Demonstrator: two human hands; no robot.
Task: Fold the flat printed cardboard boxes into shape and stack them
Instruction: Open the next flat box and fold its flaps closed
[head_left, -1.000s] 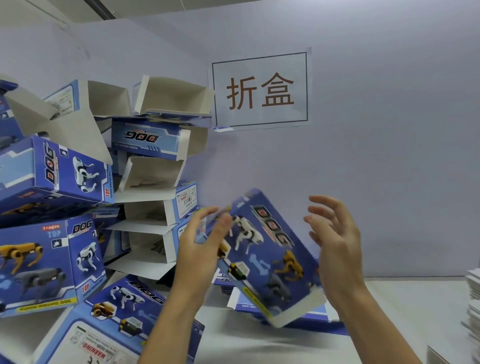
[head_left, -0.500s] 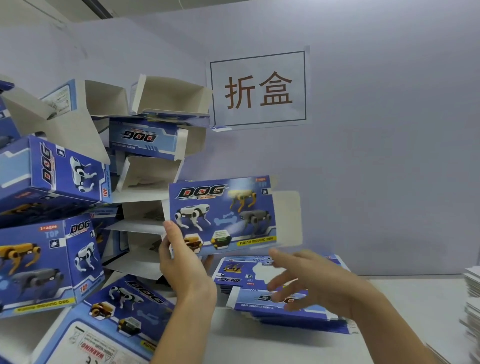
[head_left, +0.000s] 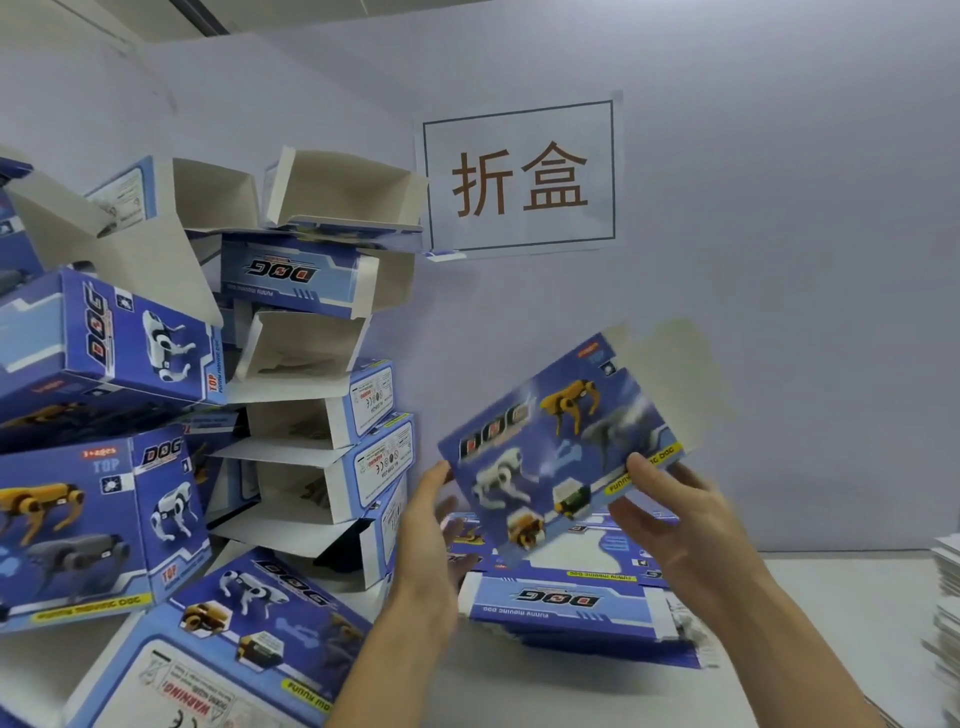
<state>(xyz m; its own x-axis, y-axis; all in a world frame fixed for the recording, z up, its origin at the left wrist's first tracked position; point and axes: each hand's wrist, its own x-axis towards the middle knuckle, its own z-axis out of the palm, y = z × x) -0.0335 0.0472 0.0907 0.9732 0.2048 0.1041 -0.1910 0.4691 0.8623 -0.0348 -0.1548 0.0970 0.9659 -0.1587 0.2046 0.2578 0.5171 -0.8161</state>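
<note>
Tilting up to the right above the white table (head_left: 831, 623), a flat blue printed box (head_left: 561, 441) with robot dogs and "DOG" lettering is held in the air between both hands in the head view, its picture blurred. The right hand (head_left: 670, 519) grips the box's lower right edge, thumb on the printed face and fingers curled behind it. The left hand (head_left: 426, 525) meets the lower left corner with its fingers fairly straight; whether it grips or only steadies the card cannot be told. A pale unprinted flap (head_left: 670, 374) sticks out from the box's upper right side. Just under the hands, flat boxes (head_left: 561, 603) of the same print lie on the table. To the left, a leaning pile of folded boxes (head_left: 311, 415) rises against the wall, many with open ends showing bare card inside, and 1 more folded box (head_left: 234, 639) lies tipped in the foreground. A paper sign (head_left: 519, 176) with 2 brown characters hangs on the wall. At the far right edge sits a stack of pale sheets (head_left: 943, 613).
</note>
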